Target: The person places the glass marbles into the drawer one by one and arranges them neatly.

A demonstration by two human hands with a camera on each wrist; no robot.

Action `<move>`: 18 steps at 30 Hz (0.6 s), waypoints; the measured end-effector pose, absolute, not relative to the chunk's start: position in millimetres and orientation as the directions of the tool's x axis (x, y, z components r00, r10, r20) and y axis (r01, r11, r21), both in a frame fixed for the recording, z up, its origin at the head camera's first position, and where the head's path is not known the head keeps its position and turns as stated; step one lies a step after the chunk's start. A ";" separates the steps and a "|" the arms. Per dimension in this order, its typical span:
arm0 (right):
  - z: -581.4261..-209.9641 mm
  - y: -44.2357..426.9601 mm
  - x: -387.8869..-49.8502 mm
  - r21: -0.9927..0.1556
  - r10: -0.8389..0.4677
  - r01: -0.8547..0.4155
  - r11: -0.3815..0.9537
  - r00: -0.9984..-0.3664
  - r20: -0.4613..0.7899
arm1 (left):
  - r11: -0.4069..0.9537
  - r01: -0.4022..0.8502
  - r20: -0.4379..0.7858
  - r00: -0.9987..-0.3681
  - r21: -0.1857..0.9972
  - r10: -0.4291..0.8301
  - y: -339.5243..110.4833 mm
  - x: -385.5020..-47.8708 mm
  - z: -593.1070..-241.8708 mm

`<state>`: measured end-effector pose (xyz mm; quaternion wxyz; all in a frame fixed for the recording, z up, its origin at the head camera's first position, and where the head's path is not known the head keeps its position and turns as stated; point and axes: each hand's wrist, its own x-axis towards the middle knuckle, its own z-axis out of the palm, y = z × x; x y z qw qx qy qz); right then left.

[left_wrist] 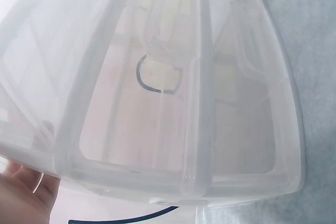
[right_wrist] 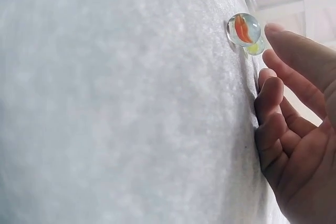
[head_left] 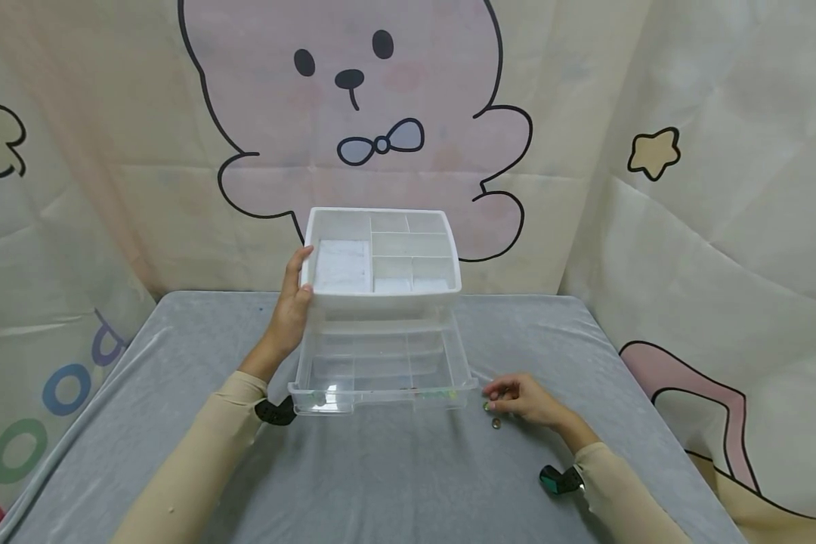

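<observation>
A green marble and an orange marble lie at four o'clock from the clear box. The right hand is just beside them — thumb and finger apart. The left hand grips the box at nine o'clock.

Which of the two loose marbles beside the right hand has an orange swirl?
The front marble in the right wrist view, partly hiding the yellow-green one.

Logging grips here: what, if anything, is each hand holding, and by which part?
The left hand holds the white tray by its left side; the right hand, near two marbles, appears to hold nothing.
</observation>
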<state>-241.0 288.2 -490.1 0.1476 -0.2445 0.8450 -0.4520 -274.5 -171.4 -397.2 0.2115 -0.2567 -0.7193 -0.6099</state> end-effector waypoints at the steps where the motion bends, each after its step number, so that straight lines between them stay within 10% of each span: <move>1: -490.0 288.1 -241.3 -0.835 -0.547 -0.280 0.475 -0.837 -0.030 | 0.129 0.627 0.617 -0.779 0.768 0.110 -171.3 -274.6 -397.1; 18: -490.6 290.4 -242.9 -0.826 -0.550 -0.277 0.491 -0.834 -0.048 | 0.195 0.626 0.621 -0.778 0.755 0.092 -170.4 -271.6 -395.7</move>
